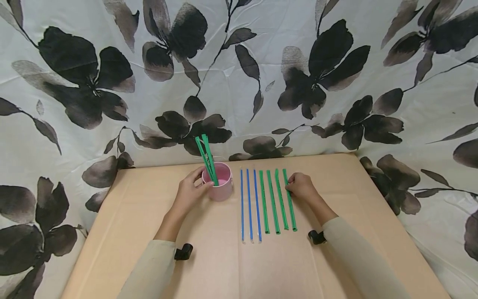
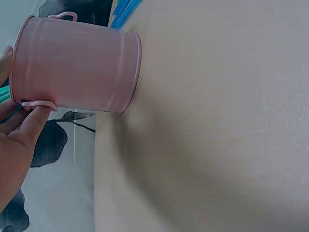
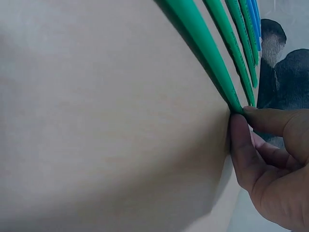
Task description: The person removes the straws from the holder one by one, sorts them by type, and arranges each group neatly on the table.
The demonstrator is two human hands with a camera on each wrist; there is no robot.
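Straw sorting, looks like: left hand [image 1: 191, 189] steadies the small pink metal bucket [image 1: 222, 187] at 12 o'clock, two green straws [image 1: 207, 158] inside. Right hand [image 1: 301, 186] pinches the rightmost green plastic straw [image 1: 289, 200], probably lifting next, bucket's at its 9 o'clock.

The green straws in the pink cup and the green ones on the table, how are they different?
The two cup straws stand leaning in the pink cup; the four table straws lie flat in a row. The left hand holds the cup with its straws, while the right hand pinches the outermost table straw near its far end. Both sets are green and look alike.
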